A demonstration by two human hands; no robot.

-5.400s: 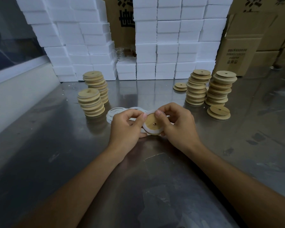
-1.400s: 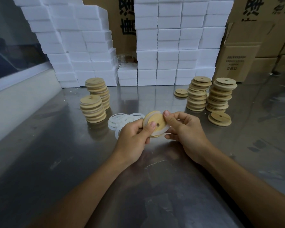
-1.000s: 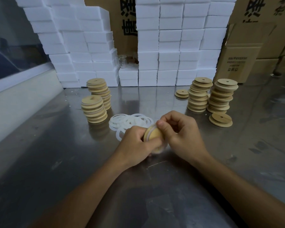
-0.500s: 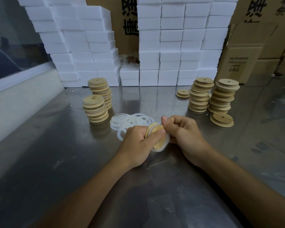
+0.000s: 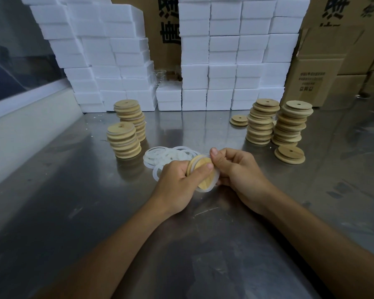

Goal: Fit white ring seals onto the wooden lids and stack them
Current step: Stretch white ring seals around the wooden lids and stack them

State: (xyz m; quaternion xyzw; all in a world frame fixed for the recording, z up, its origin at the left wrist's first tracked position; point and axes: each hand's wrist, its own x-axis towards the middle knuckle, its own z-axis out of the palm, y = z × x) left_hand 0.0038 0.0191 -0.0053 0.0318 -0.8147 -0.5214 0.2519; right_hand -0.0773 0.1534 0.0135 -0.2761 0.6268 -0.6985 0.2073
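Note:
My left hand (image 5: 177,180) grips a round wooden lid (image 5: 204,179) tilted on edge above the steel table, thumb across its face. A white ring seal (image 5: 211,188) hangs round the lid's lower rim. My right hand (image 5: 235,169) pinches the seal at the lid's top right edge. Behind the hands lies a loose pile of white ring seals (image 5: 160,157). Two stacks of lids (image 5: 123,140) stand at the left, and two taller stacks of lids (image 5: 260,121) at the right.
A short pair of lids (image 5: 289,154) lies right of my hands, another small pair of lids (image 5: 239,120) further back. White foam blocks (image 5: 222,52) and cardboard boxes (image 5: 320,67) wall off the back. The steel table (image 5: 181,244) stretches toward me.
Over the last second both hands have stayed in place, turning the lid slightly while the seal is worked round its rim.

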